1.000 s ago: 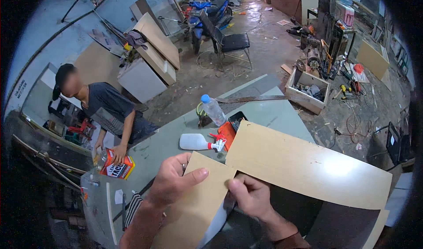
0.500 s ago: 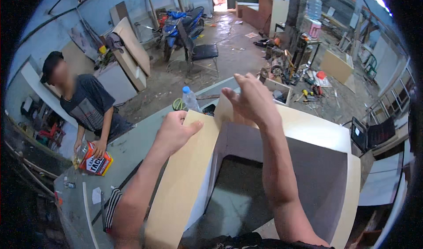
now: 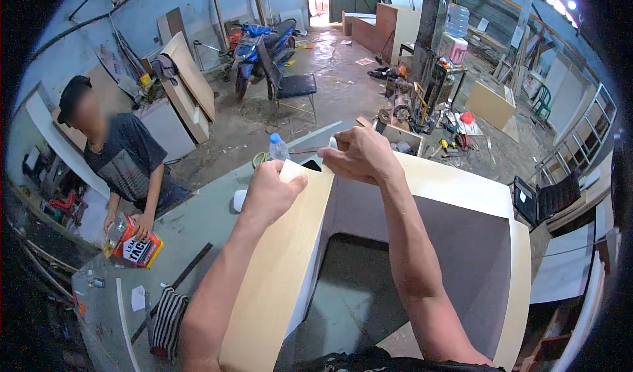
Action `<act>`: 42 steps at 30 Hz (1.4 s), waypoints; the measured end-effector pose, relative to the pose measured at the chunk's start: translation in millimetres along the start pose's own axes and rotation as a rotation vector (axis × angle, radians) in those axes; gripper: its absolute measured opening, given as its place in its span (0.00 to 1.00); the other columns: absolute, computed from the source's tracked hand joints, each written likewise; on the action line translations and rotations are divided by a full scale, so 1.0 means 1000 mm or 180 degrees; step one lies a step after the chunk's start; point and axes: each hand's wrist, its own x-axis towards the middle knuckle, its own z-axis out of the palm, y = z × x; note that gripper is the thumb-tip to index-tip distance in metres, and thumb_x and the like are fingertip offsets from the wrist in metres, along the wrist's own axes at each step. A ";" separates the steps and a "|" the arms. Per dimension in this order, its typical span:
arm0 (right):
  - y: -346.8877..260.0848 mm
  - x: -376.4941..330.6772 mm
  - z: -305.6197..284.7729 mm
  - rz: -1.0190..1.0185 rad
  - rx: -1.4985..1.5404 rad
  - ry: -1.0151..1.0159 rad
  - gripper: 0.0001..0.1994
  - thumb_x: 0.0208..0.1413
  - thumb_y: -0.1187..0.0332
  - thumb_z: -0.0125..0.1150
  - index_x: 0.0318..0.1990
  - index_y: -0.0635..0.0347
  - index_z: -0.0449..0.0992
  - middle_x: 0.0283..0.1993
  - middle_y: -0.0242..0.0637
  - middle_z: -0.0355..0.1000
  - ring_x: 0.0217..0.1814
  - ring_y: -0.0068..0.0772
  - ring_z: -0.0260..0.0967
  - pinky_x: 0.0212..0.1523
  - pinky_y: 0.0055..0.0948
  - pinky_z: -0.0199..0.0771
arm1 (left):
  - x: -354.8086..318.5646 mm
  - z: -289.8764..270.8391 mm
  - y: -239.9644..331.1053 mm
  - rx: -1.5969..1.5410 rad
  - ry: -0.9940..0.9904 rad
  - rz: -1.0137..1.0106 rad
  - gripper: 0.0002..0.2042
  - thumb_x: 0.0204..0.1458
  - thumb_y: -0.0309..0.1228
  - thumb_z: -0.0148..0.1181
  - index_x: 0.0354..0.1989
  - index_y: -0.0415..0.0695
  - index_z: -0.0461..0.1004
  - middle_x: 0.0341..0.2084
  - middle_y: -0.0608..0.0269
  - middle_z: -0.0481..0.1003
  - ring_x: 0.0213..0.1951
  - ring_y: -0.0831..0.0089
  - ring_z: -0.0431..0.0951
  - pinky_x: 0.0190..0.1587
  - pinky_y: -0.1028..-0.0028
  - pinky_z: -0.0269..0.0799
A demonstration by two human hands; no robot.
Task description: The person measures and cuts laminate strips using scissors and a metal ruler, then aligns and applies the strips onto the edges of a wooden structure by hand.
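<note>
A pale wood-grain sheet point(image 3: 280, 250) runs along the left side of an open box-like frame point(image 3: 455, 233) with dark inner walls. Its far left corner curls up in my left hand point(image 3: 270, 191), whose fingers and thumb are closed on it. Beyond, at the far corner of the frame, my right hand point(image 3: 362, 153) pinches a pale raised edge between thumb and fingers; it looks like the same sheet's other corner. My right forearm crosses above the frame's opening. The curled fingers partly hide both gripped corners.
The frame stands on a greenish table point(image 3: 198, 224) with a blue-capped bottle point(image 3: 278, 149), a dark phone-like object point(image 3: 310, 166) and a striped cloth point(image 3: 169, 322). At left a person point(image 3: 125, 154) holds a red-orange can point(image 3: 137, 247). A chair point(image 3: 297, 87) and motorbike point(image 3: 260, 46) stand behind.
My right hand has come down and its outstretched fingers have closed on the pale edge. My left hand stays at its corner, which now curls up. The view has shifted slightly.
</note>
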 end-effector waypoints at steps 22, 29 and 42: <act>0.008 0.000 0.010 -0.0113 -0.0246 -0.0050 0.38 0.40 0.29 0.68 0.29 0.65 0.81 0.33 0.55 0.79 0.42 0.56 0.80 0.44 0.49 0.76 | -0.015 -0.003 0.033 0.0800 0.0276 0.0279 0.16 0.50 0.33 0.66 0.39 0.30 0.76 0.35 0.36 0.80 0.43 0.43 0.82 0.46 0.54 0.75; 0.003 0.000 0.006 -0.0261 -0.0358 -0.0299 0.45 0.36 0.22 0.65 0.33 0.67 0.81 0.36 0.54 0.80 0.44 0.56 0.80 0.45 0.51 0.76 | -0.013 -0.003 0.028 0.1040 0.0364 0.0318 0.17 0.51 0.33 0.66 0.40 0.29 0.76 0.36 0.34 0.80 0.43 0.42 0.82 0.47 0.53 0.75; 0.014 -0.001 0.009 -0.0349 -0.0356 -0.0510 0.43 0.44 0.28 0.62 0.48 0.66 0.77 0.51 0.55 0.77 0.58 0.53 0.74 0.56 0.56 0.70 | -0.018 -0.002 0.033 0.1124 0.0359 0.0399 0.16 0.52 0.33 0.66 0.41 0.30 0.76 0.34 0.34 0.80 0.42 0.41 0.82 0.46 0.52 0.75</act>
